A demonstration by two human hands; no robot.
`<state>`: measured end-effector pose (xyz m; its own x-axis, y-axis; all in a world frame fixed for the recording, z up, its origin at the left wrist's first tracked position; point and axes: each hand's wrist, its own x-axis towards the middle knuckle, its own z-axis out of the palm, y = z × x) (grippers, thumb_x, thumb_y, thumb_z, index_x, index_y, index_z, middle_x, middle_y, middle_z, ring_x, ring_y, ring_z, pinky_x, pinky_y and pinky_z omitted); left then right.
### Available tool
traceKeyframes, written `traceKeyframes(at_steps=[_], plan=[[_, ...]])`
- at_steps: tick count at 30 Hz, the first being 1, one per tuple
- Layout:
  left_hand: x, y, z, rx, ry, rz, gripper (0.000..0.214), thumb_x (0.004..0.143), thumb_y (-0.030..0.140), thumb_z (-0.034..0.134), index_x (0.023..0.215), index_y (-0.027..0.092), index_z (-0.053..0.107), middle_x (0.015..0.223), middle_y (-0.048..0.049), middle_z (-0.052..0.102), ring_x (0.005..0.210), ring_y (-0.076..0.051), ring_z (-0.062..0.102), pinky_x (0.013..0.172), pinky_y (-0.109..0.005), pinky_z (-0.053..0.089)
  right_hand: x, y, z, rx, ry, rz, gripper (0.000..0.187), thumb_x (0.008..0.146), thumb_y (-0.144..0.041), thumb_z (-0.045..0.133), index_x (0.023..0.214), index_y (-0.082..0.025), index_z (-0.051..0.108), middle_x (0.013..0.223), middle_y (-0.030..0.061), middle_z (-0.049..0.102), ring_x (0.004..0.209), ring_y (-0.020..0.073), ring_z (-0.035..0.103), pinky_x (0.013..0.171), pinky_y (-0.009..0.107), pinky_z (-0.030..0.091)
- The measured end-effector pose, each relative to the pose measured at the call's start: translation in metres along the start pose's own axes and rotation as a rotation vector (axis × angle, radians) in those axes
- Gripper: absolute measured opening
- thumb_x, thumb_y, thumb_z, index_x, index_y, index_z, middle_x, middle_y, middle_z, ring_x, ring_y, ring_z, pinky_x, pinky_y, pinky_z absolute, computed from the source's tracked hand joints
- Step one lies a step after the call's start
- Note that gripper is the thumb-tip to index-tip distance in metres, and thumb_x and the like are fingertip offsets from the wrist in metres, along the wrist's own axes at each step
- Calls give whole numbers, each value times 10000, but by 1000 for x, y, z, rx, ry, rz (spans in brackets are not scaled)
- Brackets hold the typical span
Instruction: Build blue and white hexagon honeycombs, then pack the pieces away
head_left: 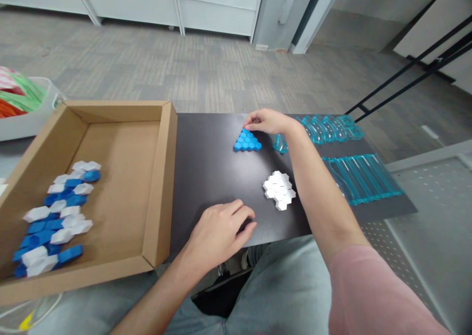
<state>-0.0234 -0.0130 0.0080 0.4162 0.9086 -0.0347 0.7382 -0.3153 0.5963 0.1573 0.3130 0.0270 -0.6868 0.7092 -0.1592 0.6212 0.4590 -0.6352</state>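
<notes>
A black desk [214, 163] stood over grey carpet. The left hand [217, 234] rested curled and empty near its front edge; the right hand [267, 122] pinched the apex of the blue hexagon-tile triangle [247, 141], which looked light, rigid, best held by its edges.

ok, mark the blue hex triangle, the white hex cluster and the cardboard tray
blue hex triangle [247, 141], head view, centre of its top face
white hex cluster [279, 190], head view, middle tiles
cardboard tray [162, 178], head view, right wall

Grey carpet floor [206, 69], white perforated cabinets [217, 6], black table [210, 168].
</notes>
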Motion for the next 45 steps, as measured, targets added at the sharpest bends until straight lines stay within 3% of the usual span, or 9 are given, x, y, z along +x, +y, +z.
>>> traceKeyframes(at_steps=[12, 17, 23, 34, 45], plan=[[0, 1, 0, 3, -13, -9, 192, 1123, 334, 513, 1136, 359, 703, 1096, 18, 781, 942, -200, 751, 876, -363, 585, 0, -1, 2, 53, 2, 18, 164, 904, -399, 849, 979, -253, 835, 966, 23, 856, 929, 224, 778, 895, 358, 632], [0, 1, 1, -11, -11, -10, 178, 1116, 348, 524, 1132, 366, 700, 1097, 16, 785, 935, -204, 752, 862, -363, 586, 0, -1, 2, 36, 8, 25, 217, 905, -459, 870, 971, -256, 828, 987, 29, 862, 964, 237, 787, 903, 367, 644], [-1, 0, 1, -5, -11, -4, 190, 1126, 351, 506, 1137, 358, 695, 1101, 12, 782, 950, -208, 752, 863, -369, 579, 2, 5, 4, 102, -8, 8, 186, 942, -399, 815, 1068, -263, 826, 1087, 35, 866, 1039, 232, 787, 966, 379, 644], [0, 1, -1, 7, -18, -7, 195, 1119, 347, 527, 1139, 358, 720, 1096, 17, 783, 930, -204, 752, 848, -367, 585, 5, -2, 10, 18, -11, 21, 382, 857, -550, 905, 1112, -275, 834, 1006, 24, 845, 925, 237, 753, 841, 357, 615], [0, 0, 0, 0, -15, -1, 184, 1122, 346, 517, 1140, 353, 701, 1107, 20, 791, 925, -208, 749, 851, -390, 587, -1, -3, 3, 9, 6, 29, 317, 932, -555, 841, 1093, -282, 827, 1071, 33, 855, 1001, 250, 762, 895, 372, 638]])
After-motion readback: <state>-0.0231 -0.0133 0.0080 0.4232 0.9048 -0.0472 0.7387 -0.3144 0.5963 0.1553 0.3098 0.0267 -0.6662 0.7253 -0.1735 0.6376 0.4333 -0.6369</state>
